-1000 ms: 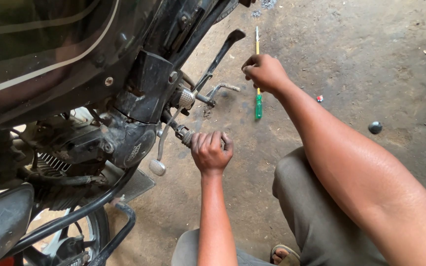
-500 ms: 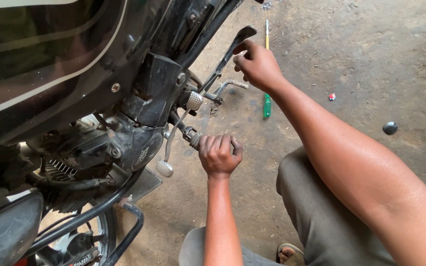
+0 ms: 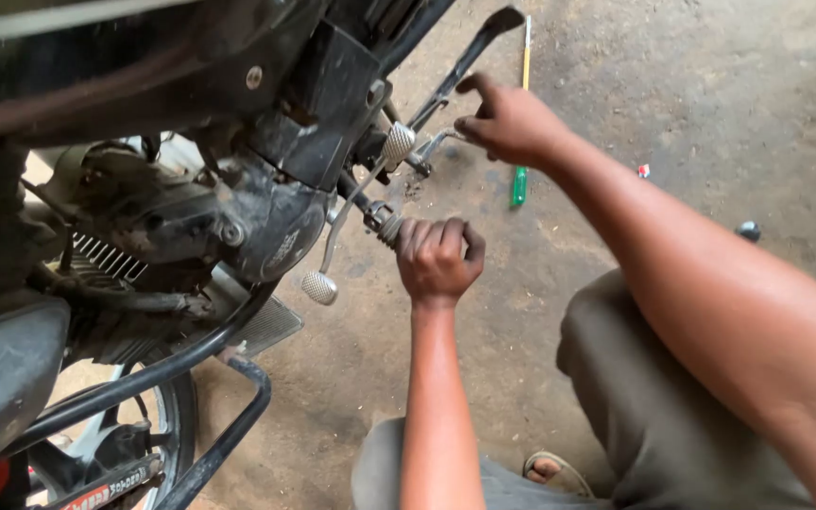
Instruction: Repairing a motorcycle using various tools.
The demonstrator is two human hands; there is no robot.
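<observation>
Head view of a person crouched beside a motorcycle engine [image 3: 238, 227], the landmark for all positions here. The left hand [image 3: 438, 257] is closed in a full fist around the footrest bar [image 3: 382, 225] that juts out from the engine's lower side toward the viewer; only the bar's inner end shows, the rest being hidden in the palm, a grip that looks suited to steadying or pulling the bar. The right hand [image 3: 512, 121] sits farther from the engine and above the left, fingers narrowly pinched at a small bent metal part [image 3: 434, 144] beside the knurled upper pedal pad [image 3: 397, 144]; whether the fingertips clamp it or merely touch it cannot be told. The lever's lower pad [image 3: 318, 287] hangs just under the engine case, apart from both hands. A black kick lever [image 3: 465, 59] slants up past the right hand. On the concrete floor [image 3: 710, 85], beyond the right hand, lies a green-handled screwdriver [image 3: 521, 113], within reach yet out of the working zone. Open floor spreads away from the engine on the right-hand side; the crash guard tubing [image 3: 229, 378] bounds the space below the engine
</observation>
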